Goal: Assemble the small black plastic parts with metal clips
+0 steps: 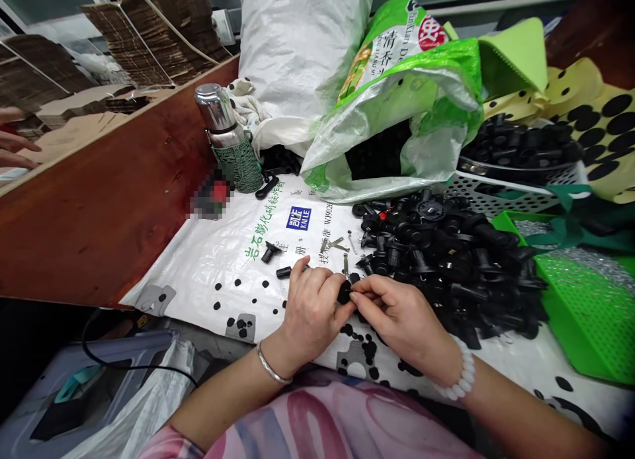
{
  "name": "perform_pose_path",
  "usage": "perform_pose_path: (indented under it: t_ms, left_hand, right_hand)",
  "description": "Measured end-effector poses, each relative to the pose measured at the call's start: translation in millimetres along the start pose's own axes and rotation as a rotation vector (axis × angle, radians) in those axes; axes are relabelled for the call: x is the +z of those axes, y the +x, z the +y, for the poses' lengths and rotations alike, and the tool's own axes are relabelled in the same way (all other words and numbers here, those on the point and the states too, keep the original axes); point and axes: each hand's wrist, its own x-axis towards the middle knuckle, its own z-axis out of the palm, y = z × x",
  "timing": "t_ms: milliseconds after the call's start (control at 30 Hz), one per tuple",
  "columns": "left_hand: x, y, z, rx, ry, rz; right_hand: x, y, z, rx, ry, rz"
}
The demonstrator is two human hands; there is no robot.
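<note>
My left hand and my right hand meet over a white woven sack sheet. Both pinch one small black plastic part between thumbs and fingertips. The left wrist wears a silver bangle, the right a white bead bracelet. Just right of my hands lies a big heap of black plastic parts. A few thin metal clips and loose black parts lie on the sheet just beyond my fingers.
A steel flask in a green net stands at the back left. A green-and-white bag lies open behind the heap. A white basket holds more black parts. A green tray sits at right. Another person's hand shows far left.
</note>
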Motion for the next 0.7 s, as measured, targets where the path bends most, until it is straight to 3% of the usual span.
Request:
perform_pose_path:
  t_ms: [533,700]
  left_hand:
    - [5.4,-0.4,-10.6,0.087,-0.071,0.09]
    - [3.2,-0.5,-10.6,0.076,-0.093,0.108]
  right_hand:
    - [-3.3,12.9,-2.5,-0.034,-0.155,-0.097]
    - [-3.8,15.7,-2.5,-0.007,-0.008,-0.138]
